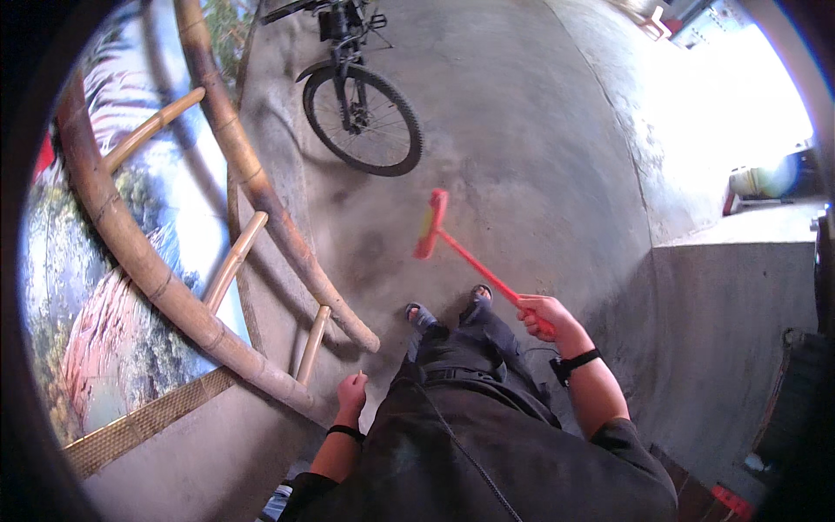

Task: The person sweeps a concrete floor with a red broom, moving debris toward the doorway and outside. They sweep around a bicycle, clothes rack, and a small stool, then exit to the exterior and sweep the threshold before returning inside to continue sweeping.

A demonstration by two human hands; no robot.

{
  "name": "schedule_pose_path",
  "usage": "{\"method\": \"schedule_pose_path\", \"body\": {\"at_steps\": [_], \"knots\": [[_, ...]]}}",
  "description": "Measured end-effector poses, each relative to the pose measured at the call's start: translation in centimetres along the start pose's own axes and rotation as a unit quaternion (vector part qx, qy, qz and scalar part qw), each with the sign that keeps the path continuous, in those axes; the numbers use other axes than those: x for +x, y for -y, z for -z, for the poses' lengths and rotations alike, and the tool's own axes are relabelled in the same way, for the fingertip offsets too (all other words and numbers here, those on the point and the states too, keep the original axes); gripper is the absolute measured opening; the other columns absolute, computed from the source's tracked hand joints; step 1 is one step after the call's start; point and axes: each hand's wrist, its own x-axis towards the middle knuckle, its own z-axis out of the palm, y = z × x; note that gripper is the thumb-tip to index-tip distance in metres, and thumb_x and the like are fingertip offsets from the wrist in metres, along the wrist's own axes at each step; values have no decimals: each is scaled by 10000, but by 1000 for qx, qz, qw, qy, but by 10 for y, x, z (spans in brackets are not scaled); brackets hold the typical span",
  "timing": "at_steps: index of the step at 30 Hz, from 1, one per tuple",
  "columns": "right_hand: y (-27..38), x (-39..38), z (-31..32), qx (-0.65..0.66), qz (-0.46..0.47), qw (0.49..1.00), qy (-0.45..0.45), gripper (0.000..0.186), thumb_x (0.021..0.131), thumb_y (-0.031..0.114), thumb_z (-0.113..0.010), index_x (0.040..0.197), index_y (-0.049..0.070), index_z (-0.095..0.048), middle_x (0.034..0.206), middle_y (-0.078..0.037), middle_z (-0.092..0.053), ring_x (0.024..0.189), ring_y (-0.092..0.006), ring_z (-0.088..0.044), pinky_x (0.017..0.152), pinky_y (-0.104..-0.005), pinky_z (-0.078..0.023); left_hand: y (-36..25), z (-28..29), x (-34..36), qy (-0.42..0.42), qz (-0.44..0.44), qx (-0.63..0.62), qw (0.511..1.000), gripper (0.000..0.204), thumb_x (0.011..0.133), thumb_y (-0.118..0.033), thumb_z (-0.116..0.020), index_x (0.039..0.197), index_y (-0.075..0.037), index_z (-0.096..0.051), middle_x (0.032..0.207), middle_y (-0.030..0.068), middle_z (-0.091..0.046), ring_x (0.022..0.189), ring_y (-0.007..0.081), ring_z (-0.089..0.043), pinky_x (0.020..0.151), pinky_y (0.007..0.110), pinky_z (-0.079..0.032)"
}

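Note:
In my right hand (541, 315) is the end of a long, thin red handle, fingers wrapped round it. The handle belongs to a red T-shaped tool (474, 264), whose crosswise head has a yellowish strip along one side. Its head points up and to the left, above the floor in front of my feet, slightly blurred. My left hand (351, 393) is closed, low on the left near the foot of a bamboo ladder (287, 244). A tiny pale tip shows at its fingers; what it is I cannot make out.
The ladder leans along the left, before a wall with a landscape picture (130, 304). A bicycle (361, 117) stands ahead on the concrete floor (522, 113). On the right rises a grey concrete block (731, 304), with a bright opening beyond it.

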Motion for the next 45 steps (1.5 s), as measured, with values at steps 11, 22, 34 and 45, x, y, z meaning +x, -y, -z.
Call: {"method": "schedule_pose_path", "body": {"at_steps": [11,22,34,45], "knots": [[17,51,95,-77,-29,996,-19,126,943,193,-612,1012,89,-602,718,7,-535,489,-50,-467,389,-197,-370,-62,-12,-21,13,-28,-19,999,374,872,-338,-633,842,32,-674,674,163,-614,657,217,-600,632,389,-464],[93,-18,267,74,78,982,-156,99,958,152,-572,884,90,-548,652,27,-508,471,-47,-465,391,-216,-367,-155,-52,-4,-25,-67,-46,996,327,865,-301,-660,838,22,-702,713,110,-673,688,178,-620,661,349,-485],[-96,-121,256,360,143,908,-158,173,981,197,-556,1134,120,-578,653,6,-543,434,-65,-466,365,-206,-392,-302,-74,134,60,-194,101,974,265,882,-281,-672,885,-24,-738,788,109,-722,761,182,-672,721,337,-517],[-157,-60,130,586,-4,725,-360,42,960,120,-487,978,82,-480,647,-32,-497,460,-130,-469,405,-304,-406,-537,-102,293,199,-284,180,921,260,865,-256,-665,870,-4,-726,748,103,-701,727,157,-639,701,338,-504]]}}
